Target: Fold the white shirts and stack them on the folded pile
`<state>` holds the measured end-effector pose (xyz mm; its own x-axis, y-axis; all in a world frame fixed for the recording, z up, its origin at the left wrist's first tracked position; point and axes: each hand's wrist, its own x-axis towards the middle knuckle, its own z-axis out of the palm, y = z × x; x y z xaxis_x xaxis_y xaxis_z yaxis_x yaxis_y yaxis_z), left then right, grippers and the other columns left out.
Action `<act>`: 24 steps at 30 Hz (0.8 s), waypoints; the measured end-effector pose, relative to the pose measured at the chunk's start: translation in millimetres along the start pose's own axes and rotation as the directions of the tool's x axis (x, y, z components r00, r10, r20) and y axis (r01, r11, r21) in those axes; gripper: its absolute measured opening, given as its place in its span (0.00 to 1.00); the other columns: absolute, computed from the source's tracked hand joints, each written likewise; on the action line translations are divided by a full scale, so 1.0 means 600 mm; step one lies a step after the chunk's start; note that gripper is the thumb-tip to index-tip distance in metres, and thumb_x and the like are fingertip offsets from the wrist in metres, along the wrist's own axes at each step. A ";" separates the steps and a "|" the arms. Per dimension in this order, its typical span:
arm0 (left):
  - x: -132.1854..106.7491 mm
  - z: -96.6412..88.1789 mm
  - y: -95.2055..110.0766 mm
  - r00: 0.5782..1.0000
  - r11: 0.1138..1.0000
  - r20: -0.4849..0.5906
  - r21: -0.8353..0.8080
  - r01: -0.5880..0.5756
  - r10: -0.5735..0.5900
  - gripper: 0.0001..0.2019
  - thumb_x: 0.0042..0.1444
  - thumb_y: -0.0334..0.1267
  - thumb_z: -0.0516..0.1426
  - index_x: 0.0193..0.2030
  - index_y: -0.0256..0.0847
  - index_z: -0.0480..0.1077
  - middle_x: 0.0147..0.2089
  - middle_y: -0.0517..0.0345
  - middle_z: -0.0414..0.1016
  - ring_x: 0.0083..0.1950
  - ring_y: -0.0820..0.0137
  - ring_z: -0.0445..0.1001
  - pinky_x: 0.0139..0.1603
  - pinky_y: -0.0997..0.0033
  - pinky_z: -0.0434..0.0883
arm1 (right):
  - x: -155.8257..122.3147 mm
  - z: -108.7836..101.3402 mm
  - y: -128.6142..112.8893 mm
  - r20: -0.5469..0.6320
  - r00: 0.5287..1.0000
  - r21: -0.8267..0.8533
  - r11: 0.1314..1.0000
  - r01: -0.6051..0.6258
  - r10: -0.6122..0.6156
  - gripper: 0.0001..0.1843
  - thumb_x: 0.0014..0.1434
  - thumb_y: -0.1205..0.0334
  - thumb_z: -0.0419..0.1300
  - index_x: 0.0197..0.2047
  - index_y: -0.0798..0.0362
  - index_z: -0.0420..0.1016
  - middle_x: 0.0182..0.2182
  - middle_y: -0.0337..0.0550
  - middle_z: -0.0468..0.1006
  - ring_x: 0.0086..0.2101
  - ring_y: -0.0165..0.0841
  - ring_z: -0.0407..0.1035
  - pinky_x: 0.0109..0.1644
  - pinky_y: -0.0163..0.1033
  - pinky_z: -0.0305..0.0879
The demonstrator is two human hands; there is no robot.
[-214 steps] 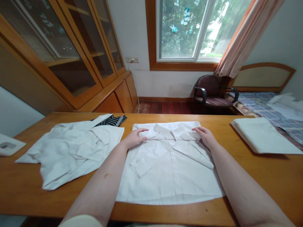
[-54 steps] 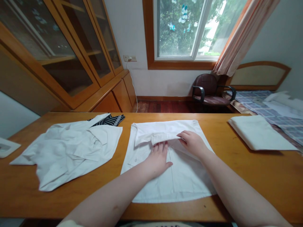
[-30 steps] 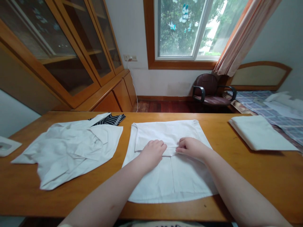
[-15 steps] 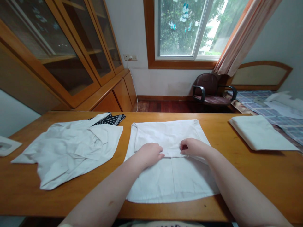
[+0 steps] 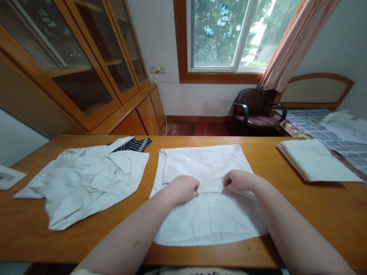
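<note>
In front of me a white garment (image 5: 206,164) lies partly folded, its upper part turned down so that a fold edge crosses its middle. My left hand (image 5: 185,188) is closed at that edge, fingers curled into the cloth. A little to the right, my right hand (image 5: 238,181) pinches the same fold edge between thumb and fingers. Below both hands, the lower part of the garment is a single flat stretch with a seam down the middle. My fingertips are partly hidden by the hands themselves.
On the left of the wooden table (image 5: 344,214) is a crumpled white garment (image 5: 86,172), with a black striped cloth (image 5: 137,145) at its far edge. A neatly folded white cloth (image 5: 318,162) sits at the right. A chair (image 5: 252,105) stands beyond the table.
My right hand has shifted slightly right along the fold edge. My left hand has curled its fingers more tightly. The fold edge has come slightly toward me.
</note>
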<state>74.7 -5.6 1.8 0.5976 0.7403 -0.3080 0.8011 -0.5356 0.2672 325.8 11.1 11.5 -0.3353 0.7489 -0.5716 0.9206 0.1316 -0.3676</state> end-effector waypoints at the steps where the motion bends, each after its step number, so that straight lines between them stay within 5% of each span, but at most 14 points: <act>1: -0.001 -0.002 -0.002 1.000 1.000 -0.004 -0.014 0.019 -0.019 0.08 0.53 0.43 0.55 0.31 0.43 0.70 0.35 0.55 0.75 0.36 0.64 0.73 0.33 0.68 0.66 | 0.002 0.001 0.004 -0.019 1.000 0.006 1.000 0.013 -0.012 0.08 0.45 0.55 0.63 0.27 0.50 0.76 0.24 0.38 0.77 0.27 0.33 0.68 0.29 0.35 0.57; 6: -0.004 -0.005 -0.016 0.991 0.998 -0.123 -0.009 0.056 -0.056 0.06 0.52 0.37 0.55 0.36 0.42 0.71 0.40 0.53 0.75 0.41 0.64 0.73 0.40 0.68 0.66 | 0.015 0.002 0.016 -0.144 0.984 0.082 0.989 0.121 -0.108 0.09 0.44 0.59 0.63 0.31 0.50 0.76 0.29 0.38 0.77 0.29 0.32 0.69 0.32 0.34 0.60; 11: -0.001 -0.003 -0.033 0.986 0.988 -0.081 -0.070 0.141 -0.147 0.05 0.50 0.37 0.56 0.32 0.42 0.72 0.37 0.55 0.76 0.38 0.65 0.73 0.36 0.70 0.65 | 0.021 0.004 0.013 -0.107 0.991 0.100 0.991 0.085 -0.074 0.06 0.46 0.59 0.62 0.29 0.51 0.76 0.26 0.38 0.77 0.26 0.30 0.67 0.30 0.33 0.59; 24: 0.001 -0.014 -0.054 0.992 0.977 -0.025 -0.175 0.120 -0.127 0.04 0.48 0.35 0.56 0.29 0.41 0.72 0.33 0.57 0.76 0.34 0.69 0.72 0.31 0.73 0.62 | 0.018 0.005 0.010 -0.100 0.992 0.087 0.993 0.079 -0.070 0.04 0.48 0.63 0.58 0.27 0.52 0.73 0.22 0.36 0.73 0.23 0.28 0.63 0.27 0.33 0.55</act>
<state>48.7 15.5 0.7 0.4904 0.8121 -0.3162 0.8490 -0.3632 0.3839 327.2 18.0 0.8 -0.3770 0.7993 -0.4680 0.8705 0.1331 -0.4739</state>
